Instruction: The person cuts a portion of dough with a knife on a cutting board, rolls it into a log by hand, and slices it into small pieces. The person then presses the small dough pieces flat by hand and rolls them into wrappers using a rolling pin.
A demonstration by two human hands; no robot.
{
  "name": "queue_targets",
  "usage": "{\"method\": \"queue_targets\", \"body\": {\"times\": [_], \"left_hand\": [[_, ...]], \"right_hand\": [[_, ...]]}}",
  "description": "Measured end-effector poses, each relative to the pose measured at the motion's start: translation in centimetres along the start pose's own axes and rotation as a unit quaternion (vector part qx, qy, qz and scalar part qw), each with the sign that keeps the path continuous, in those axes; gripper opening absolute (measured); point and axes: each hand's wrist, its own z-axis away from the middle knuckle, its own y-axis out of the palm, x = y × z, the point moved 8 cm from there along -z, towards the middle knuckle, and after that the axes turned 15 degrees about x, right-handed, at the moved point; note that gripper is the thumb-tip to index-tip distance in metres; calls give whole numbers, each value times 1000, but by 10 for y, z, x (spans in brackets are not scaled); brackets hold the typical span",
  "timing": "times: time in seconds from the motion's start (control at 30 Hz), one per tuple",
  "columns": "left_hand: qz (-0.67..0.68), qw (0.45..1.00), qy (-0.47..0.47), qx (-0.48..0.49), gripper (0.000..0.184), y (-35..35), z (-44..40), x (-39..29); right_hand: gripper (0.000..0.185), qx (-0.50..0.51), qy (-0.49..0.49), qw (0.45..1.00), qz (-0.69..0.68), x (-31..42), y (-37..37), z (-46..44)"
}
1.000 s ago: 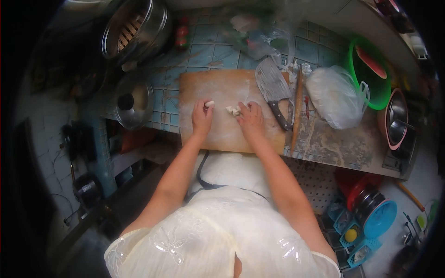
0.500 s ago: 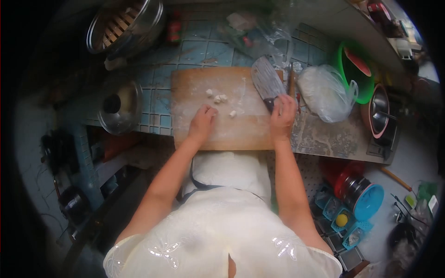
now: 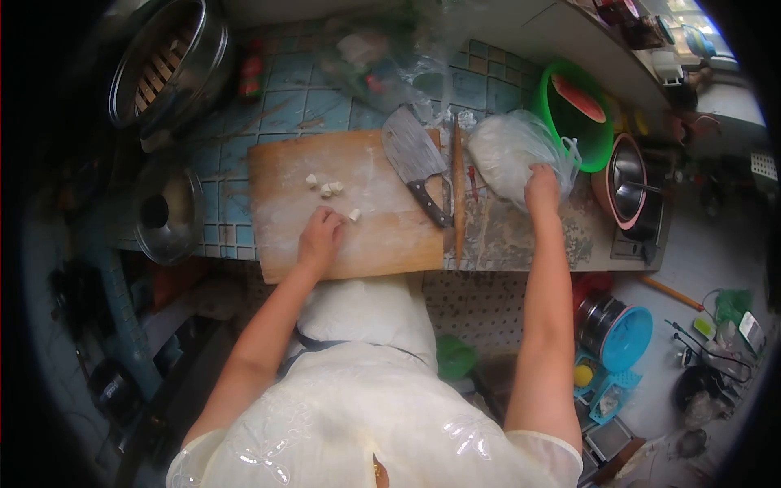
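On the floured wooden board (image 3: 285, 175) lie several small white dough pieces (image 3: 326, 189). My left hand (image 3: 320, 236) rests at the board's front, fingers curled together beside the nearest piece; whatever may be under the fingertips is hidden. A cleaver (image 3: 416, 154) lies flat on the board's right part, its dark handle toward me. My right hand (image 3: 543, 191) is over the near right side of a clear plastic bag (image 3: 508, 159) holding a large pale lump, with its fingers bent onto the plastic. Between board and bag lies a slim wooden rolling pin (image 3: 458, 191).
A green basin (image 3: 547, 85) with a watermelon piece (image 3: 579, 99) stands behind the bag. At right is a pink-rimmed bowl (image 3: 608, 183). A steamer pot (image 3: 220, 61) and a glass lid (image 3: 187, 213) sit at left. Blue tiles (image 3: 325, 110) cover the counter.
My right hand has let go of the cleaver and moved right to the plastic bag. The cleaver now lies on the board. My left hand stays by the dough pieces; the view has shifted right.
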Motion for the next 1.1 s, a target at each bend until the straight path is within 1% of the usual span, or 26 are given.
{"method": "queue_targets", "body": {"times": [0.03, 0.07, 0.13, 0.17, 0.23, 0.27, 0.33, 0.47, 0.53, 0.57, 0.6, 0.63, 0.77, 0.83, 0.87, 0.93, 0.97, 1.03, 1.07, 1.1], "left_hand": [[4, 1000, -7, 10, 16, 1, 0, 2], [8, 1000, -13, 20, 17, 1, -1, 4], [17, 999, -22, 23, 18, 2, -1, 5], [26, 999, -33, 26, 18, 3, 0, 7], [23, 999, -36, 20, 19, 3, 0, 7], [19, 999, -39, 14, 20, 3, 0, 6], [14, 999, -40, 9, 20, 2, -2, 4], [12, 999, -33, 1, 20, 3, -2, 5], [16, 999, -33, 5, 20, 3, -2, 5], [20, 999, -34, 9, 20, 3, -2, 5], [20, 999, -34, 9, 20, 2, -2, 6], [17, 1000, -25, 6, 21, 2, 0, 5], [30, 999, -16, 1, 22, 3, 1, 5], [22, 1000, -13, 1, 21, 4, 1, 6], [13, 1000, -9, 1, 21, 3, 0, 6], [10, 1000, -11, 0, 21, 1, 0, 4], [8, 1000, -11, 2, 20, 1, 0, 3], [22, 1000, -20, 4, 20, 3, 0, 5], [38, 999, -30, 6, 20, 4, -1, 8], [38, 999, -29, 7, 20, 5, 0, 9]], "right_hand": [[12, 41, 89, 987, 127, -17, 8, -1], [12, 39, 90, 987, 126, -25, 10, -2], [20, -2, 137, 986, 98, -42, 1, 3], [20, -3, 136, 986, 99, -44, 3, 1], [32, 4, 100, 995, -2, -44, 14, -7], [32, 3, 99, 995, -3, -44, 18, -12], [42, 55, 104, 987, -110, -41, 35, -23], [42, 63, 121, 988, -74, -21, 30, -21], [40, 84, 180, 980, -25, -21, 20, -7], [40, 85, 181, 980, -25, -24, 10, -2], [42, 187, 209, 960, 16, -35, 12, 4], [44, 287, 235, 927, 57, -44, 19, 16], [48, 253, 214, 942, 59, -42, 8, 34], [47, 128, 229, 965, -16, -40, -3, 29], [47, 128, 227, 965, -17, -48, 9, 22], [56, -2, 217, 964, -152, -66, 19, 12], [56, -1, 218, 964, -153, -68, 24, 12], [64, 5, 207, 919, -336, -58, 23, 15], [64, 4, 208, 919, -336, -56, 14, 19], [64, 68, 185, 925, -326, -49, 13, 22]]}}
